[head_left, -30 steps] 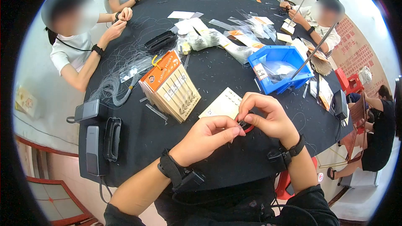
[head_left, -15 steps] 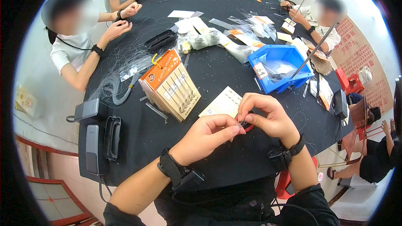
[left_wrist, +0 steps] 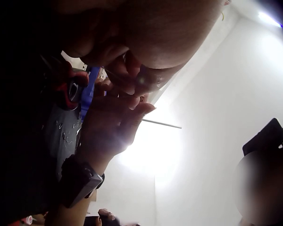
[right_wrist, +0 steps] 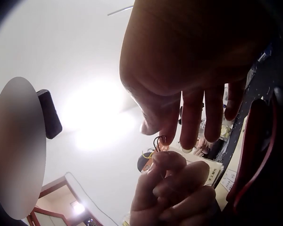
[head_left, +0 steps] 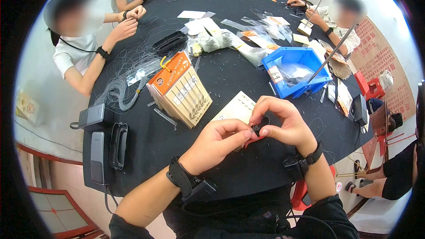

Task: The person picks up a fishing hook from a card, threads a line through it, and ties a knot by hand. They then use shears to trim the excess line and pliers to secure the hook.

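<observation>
My left hand (head_left: 217, 144) pinches small dark hooks (right_wrist: 159, 142) between thumb and index finger, their bends rising above the fingertips in the right wrist view. Beside it, my right hand (head_left: 285, 124) has its thumb and index finger parted; the index tip meets or nearly meets the hooks, contact unclear. Its other fingers (right_wrist: 193, 115) hang fairly straight. A thin line shows faintly near the left fingers. A red-handled tool (left_wrist: 71, 92), partly hidden, lies by the hands. Beyond them is a pale card (head_left: 237, 109) with rows of small marks.
A stack of hook cards (head_left: 179, 90) with orange tops stands left of the pale card. Farther right is a blue bin (head_left: 294, 53) with a rod leaning out. Coiled line (head_left: 126, 99), power banks (head_left: 98, 159) and a black case (head_left: 118, 146) occupy the left. Other people sit around the table.
My right thumb has moved away from the index finger and the left fingertips. More of the red tool shows below the hands. The left hand has barely moved.
</observation>
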